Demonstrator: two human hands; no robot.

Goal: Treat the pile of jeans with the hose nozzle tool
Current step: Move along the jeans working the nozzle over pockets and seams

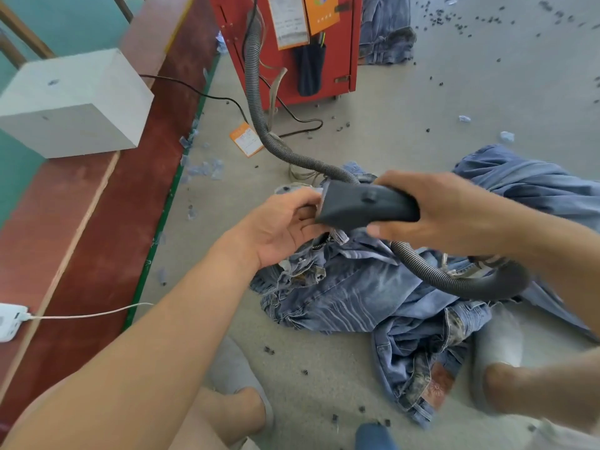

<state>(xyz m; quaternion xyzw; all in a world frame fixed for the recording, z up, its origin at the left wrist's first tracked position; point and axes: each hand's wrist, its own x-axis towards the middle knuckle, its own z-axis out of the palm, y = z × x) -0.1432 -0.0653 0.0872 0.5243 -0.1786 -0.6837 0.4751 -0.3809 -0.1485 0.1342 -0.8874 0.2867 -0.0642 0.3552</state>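
From the head camera, the pile of jeans lay crumpled on the grey floor, and everything else could be placed by it. Just above the pile's far edge the right hand was wrapped around the back end of the black nozzle, fingers curled over the top and thumb underneath, the wide mouth pointing left. The left hand met that mouth palm-up, fingers bent around a pale scrap of fabric at the opening — it looked like a bit of waistband or pocket lining, though the blur made that hard to confirm. The two hands sat close together, joined only through the nozzle.

A ribbed grey hose ran from the nozzle, looped over the right side of the pile, passed behind the hands and climbed away beyond the pile to a red machine hung with paper tags. Past the machine lay more jeans. Left of the pile ran a red-brown ledge carrying a white block and, nearer the camera, a white plug strip with a pale cord. An orange tag lay on the floor beyond the pile, and small dark bits were scattered around it. On the near side of the pile were two grey slippers — one each side of it.
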